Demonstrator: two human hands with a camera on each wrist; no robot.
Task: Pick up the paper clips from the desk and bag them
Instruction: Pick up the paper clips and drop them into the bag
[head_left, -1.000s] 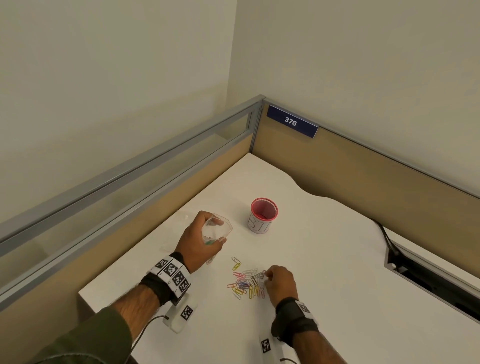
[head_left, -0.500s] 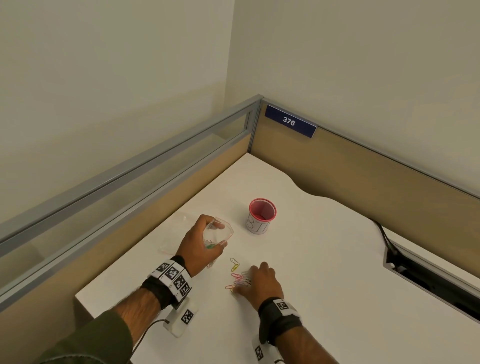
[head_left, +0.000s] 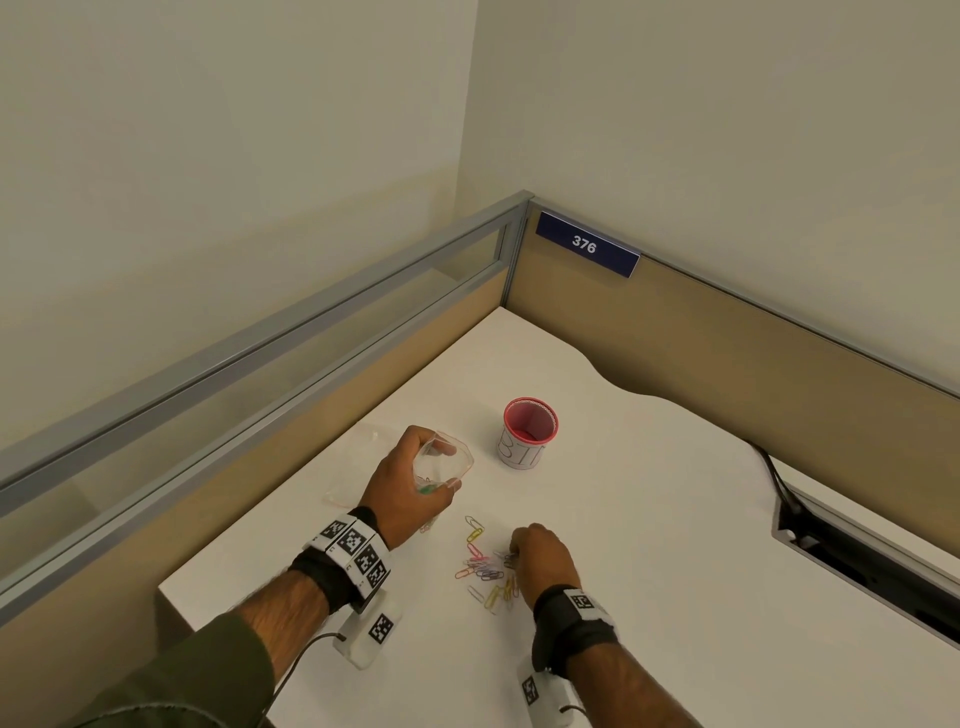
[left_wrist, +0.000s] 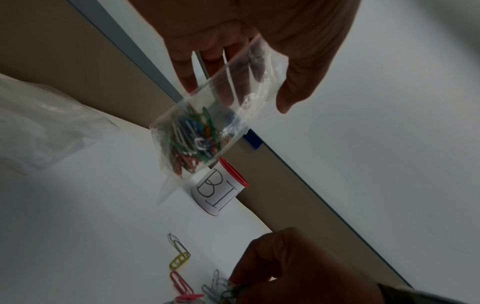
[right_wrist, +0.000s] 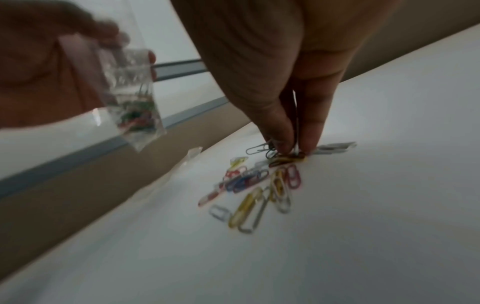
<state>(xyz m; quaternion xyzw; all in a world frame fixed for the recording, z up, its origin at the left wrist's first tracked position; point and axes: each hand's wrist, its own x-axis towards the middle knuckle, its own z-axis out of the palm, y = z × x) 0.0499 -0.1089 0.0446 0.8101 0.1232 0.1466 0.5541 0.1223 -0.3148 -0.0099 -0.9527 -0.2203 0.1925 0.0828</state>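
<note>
My left hand (head_left: 410, 488) holds a small clear plastic bag (left_wrist: 207, 127) above the white desk, its mouth held open; several coloured paper clips lie in its bottom. A loose pile of coloured paper clips (head_left: 485, 569) lies on the desk between my hands, seen close in the right wrist view (right_wrist: 259, 185). My right hand (head_left: 540, 558) is down at the pile's right edge, thumb and fingertips (right_wrist: 309, 142) pinching a few clips (right_wrist: 288, 157) against the desk. A yellow clip and a silver clip (left_wrist: 179, 253) lie apart toward the bag.
A red-rimmed cup (head_left: 530, 434) with a handwritten paper label stands on the desk behind the pile. Another clear plastic bag (head_left: 358, 467) lies flat left of my left hand. Partition walls (head_left: 727, 358) close the desk's back and left. A cable slot (head_left: 857, 551) opens at right.
My right hand slid left over the pile with fingers spread, then drew back to its right edge and pinched clips. The left hand stayed holding the bag.
</note>
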